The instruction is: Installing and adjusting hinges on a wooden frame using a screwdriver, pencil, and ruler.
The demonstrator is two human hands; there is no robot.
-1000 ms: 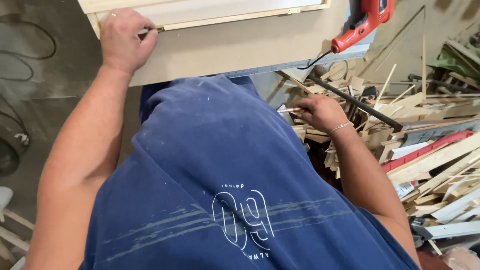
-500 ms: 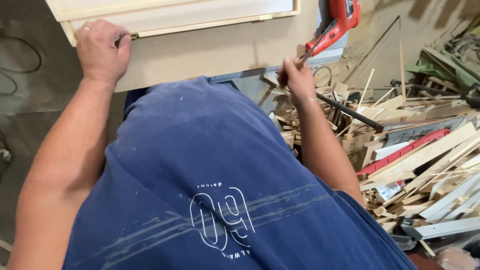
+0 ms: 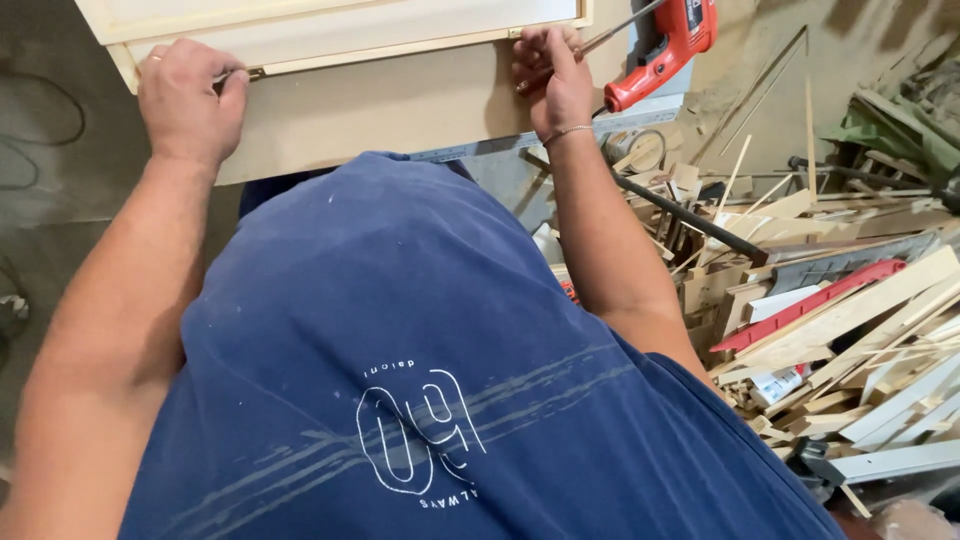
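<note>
A thin pale wooden strip [image 3: 400, 48] runs along the lower edge of a white framed panel [image 3: 330, 18], which lies on a tan board [image 3: 380, 105]. My left hand [image 3: 190, 100] pinches the strip's left end against the panel. At the strip's right end, by the panel's corner, my right hand [image 3: 550, 75] grips it with curled fingers; a thin bracelet sits on that wrist. My blue shirt fills the lower middle of the view and hides the board's near side.
A red power tool [image 3: 665, 45] lies just right of my right hand. A metal ruler [image 3: 480, 148] lines the board's near edge. A heap of wood offcuts [image 3: 830, 300] with a black rod [image 3: 690, 220] fills the right. A cable [image 3: 40, 110] lies on the floor at left.
My right hand has risen from the offcut heap to the right end of the strip. My left hand has stayed on the strip's left end.
</note>
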